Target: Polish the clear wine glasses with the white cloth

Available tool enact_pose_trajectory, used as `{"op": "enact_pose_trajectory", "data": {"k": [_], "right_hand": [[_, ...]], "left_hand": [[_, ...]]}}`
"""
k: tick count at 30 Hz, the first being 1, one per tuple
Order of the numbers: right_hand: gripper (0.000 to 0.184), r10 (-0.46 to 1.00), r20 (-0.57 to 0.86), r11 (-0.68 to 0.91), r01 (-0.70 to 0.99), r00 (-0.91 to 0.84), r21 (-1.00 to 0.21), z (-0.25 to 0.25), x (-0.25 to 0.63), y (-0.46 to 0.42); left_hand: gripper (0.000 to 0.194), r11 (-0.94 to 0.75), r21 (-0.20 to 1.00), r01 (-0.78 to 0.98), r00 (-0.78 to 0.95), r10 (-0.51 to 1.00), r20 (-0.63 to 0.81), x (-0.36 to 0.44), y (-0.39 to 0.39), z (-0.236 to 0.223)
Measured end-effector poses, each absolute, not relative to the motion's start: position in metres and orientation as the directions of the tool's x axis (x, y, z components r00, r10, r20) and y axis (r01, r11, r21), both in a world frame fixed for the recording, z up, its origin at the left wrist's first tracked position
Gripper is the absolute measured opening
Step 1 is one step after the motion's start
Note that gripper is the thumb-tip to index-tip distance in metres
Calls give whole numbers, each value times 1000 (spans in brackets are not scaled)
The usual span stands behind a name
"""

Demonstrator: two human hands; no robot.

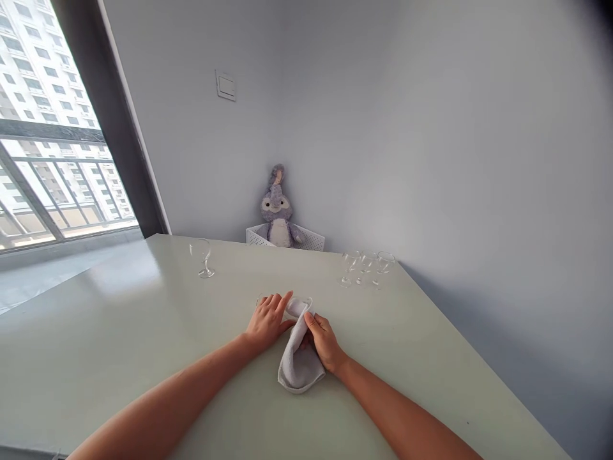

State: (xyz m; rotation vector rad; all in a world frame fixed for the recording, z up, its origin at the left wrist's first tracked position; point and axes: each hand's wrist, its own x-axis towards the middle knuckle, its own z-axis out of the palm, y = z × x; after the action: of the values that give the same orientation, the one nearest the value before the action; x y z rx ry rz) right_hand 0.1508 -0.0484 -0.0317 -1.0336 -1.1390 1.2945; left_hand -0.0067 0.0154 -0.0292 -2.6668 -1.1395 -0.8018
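Note:
My left hand (270, 322) is closed around a clear stemmed glass (310, 301), which is tilted on its side. The glass's rim faces right, and a bit of its foot shows beyond my left knuckles; my fingers hide most of the stem. A light grey cloth (301, 374) is pinched in my right hand (323, 338), thumb on top. The cloth's upper end lies at the mouth of the glass and seems to reach into it, while its lower end hangs in a loose fold towards me.
Three stemmed glasses (368, 263) stand together at the table's right rear. Another stemmed glass (205, 260) is upright at the left rear. Behind the pale table (201, 345), a plush toy (276, 211) sits in a white basket (311, 240). Walls adjoin the back and right; a window is left.

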Motion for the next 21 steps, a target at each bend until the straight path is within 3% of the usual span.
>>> {"op": "enact_pose_trajectory", "data": {"k": [4,8,11,16,21], "right_hand": [[28,990,103,118,-180,93,-977,-31,151,-49],[23,942,249,236,86,226,-968,-28,153,-50],[25,907,351,304,217,231,-928,-26,154,-51],[22,928,354,305,302,120,-903,-27,151,-53],[19,908,325,241,305,263,-921,-30,149,-51]], "left_hand": [[59,-689,88,720,557,648,520,-7,16,-31],[62,-674,100,732,540,663,518,-7,17,-32],[61,-663,96,742,532,670,517,-7,17,-32],[59,-668,55,742,555,659,507,-6,16,-31],[57,-684,32,729,580,642,502,-5,15,-29]]}}
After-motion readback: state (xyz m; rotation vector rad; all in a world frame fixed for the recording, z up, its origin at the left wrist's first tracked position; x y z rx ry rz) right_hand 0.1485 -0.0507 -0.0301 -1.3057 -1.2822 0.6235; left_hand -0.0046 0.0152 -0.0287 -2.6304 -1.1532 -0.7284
